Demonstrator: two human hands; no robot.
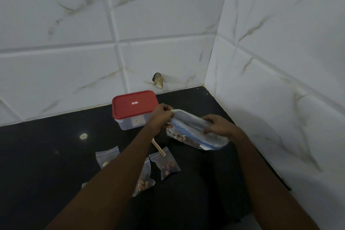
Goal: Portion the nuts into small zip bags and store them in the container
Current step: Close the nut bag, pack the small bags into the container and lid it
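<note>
Left hand pinches one end of the nut bag; right hand curls over its top edge, above a black counter. The lidded container stands just behind, and filled small bags lie nearer.

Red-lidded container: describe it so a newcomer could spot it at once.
On the black countertop, look near the white marble-tiled back wall, just beside the left hand. The container is a clear rectangular box with a closed red lid. It is the only rigid box; its neighbours are soft: the large zip bag and small zip bags of nuts.
</note>
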